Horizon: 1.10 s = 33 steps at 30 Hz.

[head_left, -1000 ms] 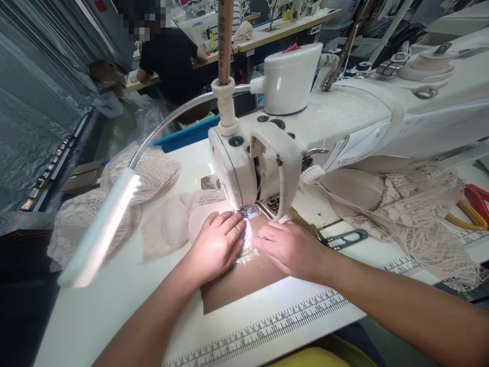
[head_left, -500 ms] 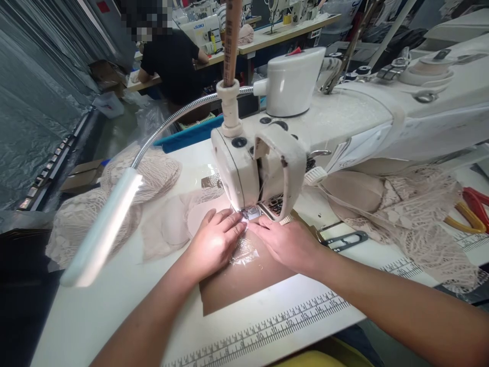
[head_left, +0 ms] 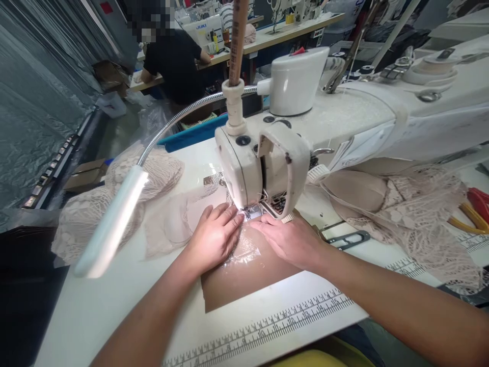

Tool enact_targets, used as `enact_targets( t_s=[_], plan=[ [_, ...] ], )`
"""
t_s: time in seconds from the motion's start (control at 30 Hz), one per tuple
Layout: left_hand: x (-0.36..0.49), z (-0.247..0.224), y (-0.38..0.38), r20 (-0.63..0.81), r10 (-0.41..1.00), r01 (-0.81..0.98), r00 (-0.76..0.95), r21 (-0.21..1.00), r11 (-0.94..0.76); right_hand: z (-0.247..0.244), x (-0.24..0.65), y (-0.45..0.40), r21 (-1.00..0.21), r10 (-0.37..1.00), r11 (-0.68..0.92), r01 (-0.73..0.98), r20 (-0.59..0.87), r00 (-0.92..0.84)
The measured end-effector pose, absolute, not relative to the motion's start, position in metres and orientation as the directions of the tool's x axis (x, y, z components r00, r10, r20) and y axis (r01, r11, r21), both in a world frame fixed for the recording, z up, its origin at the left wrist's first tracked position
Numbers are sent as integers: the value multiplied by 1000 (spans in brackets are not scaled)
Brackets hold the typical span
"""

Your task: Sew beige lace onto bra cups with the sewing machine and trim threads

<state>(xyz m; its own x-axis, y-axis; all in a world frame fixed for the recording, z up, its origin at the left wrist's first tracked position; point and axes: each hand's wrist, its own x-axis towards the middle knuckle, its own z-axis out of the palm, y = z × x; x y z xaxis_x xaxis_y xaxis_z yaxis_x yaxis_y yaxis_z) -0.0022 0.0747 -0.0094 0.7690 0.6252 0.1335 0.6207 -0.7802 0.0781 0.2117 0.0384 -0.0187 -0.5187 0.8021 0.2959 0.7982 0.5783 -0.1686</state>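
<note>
A white sewing machine (head_left: 239, 168) stands in front of me, its presser foot (head_left: 250, 211) lit by the lamp. My left hand (head_left: 217, 232) lies flat, fingers stretched out, on a beige bra piece (head_left: 179, 219) with a moulded cup and sheer edging, just left of the foot. On the right of the foot, my right hand (head_left: 288, 237) has its fingers bunched and pressed together, tips close to the needle area. What lies within those fingers is hidden. Beneath both hands is a brown sheet (head_left: 237, 288) with shiny clear tape (head_left: 246, 250) on it.
Beige lace cups (head_left: 143, 168) are piled left, behind the gooseneck lamp (head_left: 114, 219). More lace bra pieces (head_left: 412, 214) lie right, near thread snips (head_left: 349, 239) and red-and-yellow-handled pliers (head_left: 471, 219). A printed ruler (head_left: 263, 334) runs along the front edge. A person (head_left: 173, 61) sits beyond.
The whole view has shifted slightly to the right. My right hand's fingers are more curled than before. My left hand stays beside the presser foot.
</note>
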Motion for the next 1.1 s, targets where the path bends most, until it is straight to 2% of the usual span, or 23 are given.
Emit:
enact_targets(
  t_s=[0.17, 0.27, 0.37, 0.47, 0.7, 0.87, 1.1],
  plan=[
    [-2, -3, 70, 126, 663, 668, 738, 5, -744, -17, 212, 38, -209, 803, 580, 788, 308, -510],
    [-2, 10, 61, 46, 722, 723, 690, -19, -690, -19, 214, 38, -200, 814, 561, 803, 311, -491],
    [-2, 23, 52, -58, 741, 743, 669, 45, -668, -21, 216, 39, -198, 823, 542, 817, 320, -469],
    [-2, 28, 49, -93, 712, 718, 696, 134, -683, -21, 218, 39, -210, 829, 538, 816, 305, -468],
    [5, 13, 48, 76, 647, 611, 758, 262, -747, -16, 222, 34, -252, 779, 617, 746, 335, -530],
    [10, 1, 45, 88, 621, 597, 779, 202, -777, -16, 222, 31, -196, 725, 683, 704, 298, -620],
    [8, -1, 54, 77, 620, 603, 781, 167, -780, -20, 219, 31, -147, 729, 673, 724, 293, -618]
  ],
)
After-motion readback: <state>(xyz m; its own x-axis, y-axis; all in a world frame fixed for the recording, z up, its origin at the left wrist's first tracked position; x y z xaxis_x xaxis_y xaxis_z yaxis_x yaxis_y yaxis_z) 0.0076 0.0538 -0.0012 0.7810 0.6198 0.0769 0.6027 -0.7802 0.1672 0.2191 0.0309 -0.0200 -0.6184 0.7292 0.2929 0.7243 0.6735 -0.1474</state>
